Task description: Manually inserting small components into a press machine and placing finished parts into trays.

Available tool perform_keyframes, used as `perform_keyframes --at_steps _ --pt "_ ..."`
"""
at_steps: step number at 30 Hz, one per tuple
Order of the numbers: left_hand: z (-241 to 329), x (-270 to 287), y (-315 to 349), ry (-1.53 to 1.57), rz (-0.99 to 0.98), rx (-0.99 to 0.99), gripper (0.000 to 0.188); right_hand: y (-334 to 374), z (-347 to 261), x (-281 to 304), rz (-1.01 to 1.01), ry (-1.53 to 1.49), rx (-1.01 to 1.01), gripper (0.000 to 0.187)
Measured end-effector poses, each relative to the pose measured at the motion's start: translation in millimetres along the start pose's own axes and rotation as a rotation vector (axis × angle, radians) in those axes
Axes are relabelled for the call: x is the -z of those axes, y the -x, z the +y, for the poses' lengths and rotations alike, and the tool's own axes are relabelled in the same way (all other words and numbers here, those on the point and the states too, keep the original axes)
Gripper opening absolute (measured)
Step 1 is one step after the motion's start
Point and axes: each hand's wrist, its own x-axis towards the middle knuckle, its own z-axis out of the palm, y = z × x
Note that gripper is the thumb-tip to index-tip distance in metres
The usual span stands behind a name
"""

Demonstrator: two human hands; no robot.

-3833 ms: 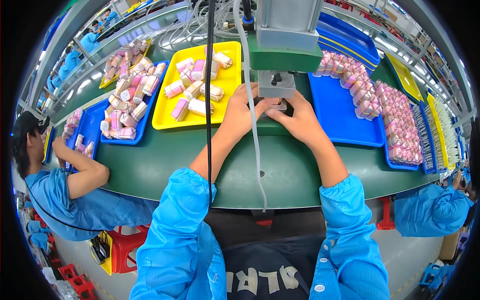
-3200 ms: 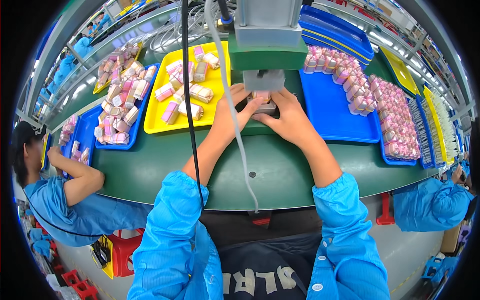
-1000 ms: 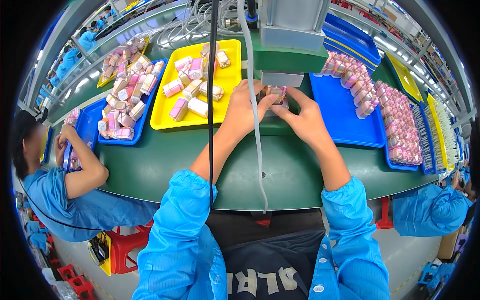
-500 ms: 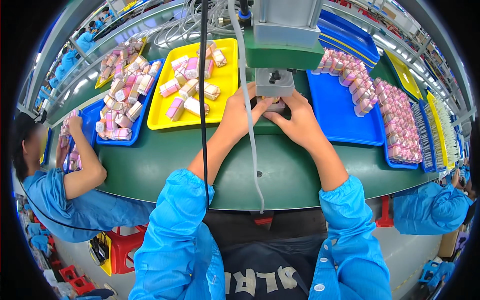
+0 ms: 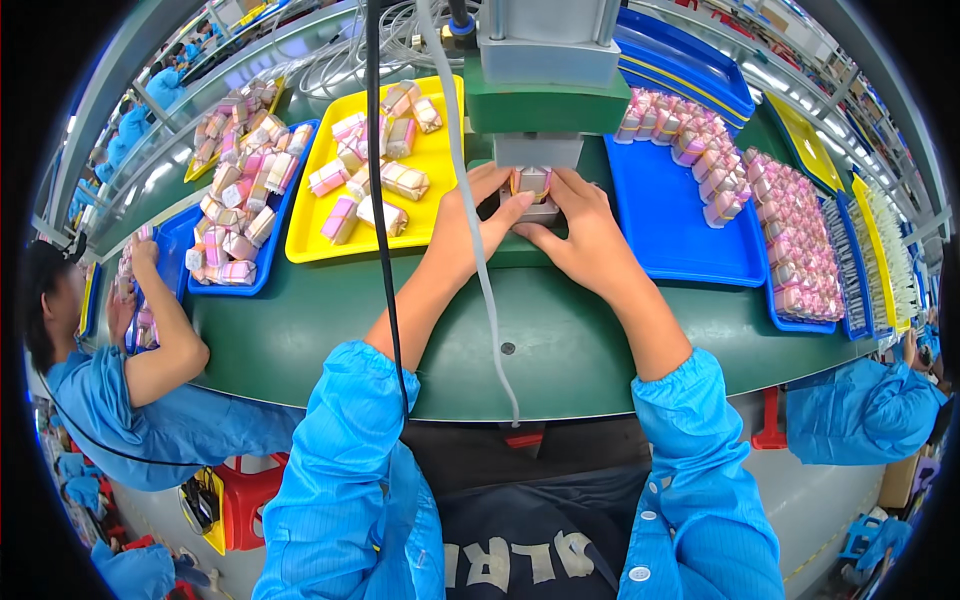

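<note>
Under the press head (image 5: 538,150), a small block wrapped in pink and beige (image 5: 533,182) sits on the metal base of the press. My left hand (image 5: 468,218) grips it from the left, thumb across its lower front. From the other side the fingers of my right hand (image 5: 585,230) close on its right, with the thumb stretched along the front of the base. A narrow gap shows between the block and the raised head. My fingertips behind the block are partly hidden.
A yellow tray (image 5: 318,238) and a blue tray (image 5: 262,280) of loose wrapped blocks stand left. On the right, a blue tray (image 5: 690,262) holds rows of blocks. A black cable (image 5: 374,120) and a grey hose (image 5: 455,130) hang before me. A co-worker (image 5: 130,400) sits at left.
The press head has risen off the block, so more of the block shows between my hands. My hands stay around it; the whole view has shifted slightly.
</note>
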Motion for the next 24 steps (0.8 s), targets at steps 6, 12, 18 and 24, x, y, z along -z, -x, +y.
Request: perform_keyframes --at_steps 6,12,18,24 --pt "1 1 0 0.013 -0.003 0.000 0.034 -1 -3 3 -0.038 0.004 -0.024 0.059" --pt "2 2 0 0.017 -0.023 0.035 0.036 2 0 2 -0.042 0.016 -0.028 0.063" --pt "5 4 -2 0.096 0.030 0.124 0.040 0 13 39 -0.012 -0.062 -0.023 0.066" --pt "-22 44 -15 -0.205 0.308 0.071 0.043 46 69 123 0.534 0.514 -0.395 0.073"
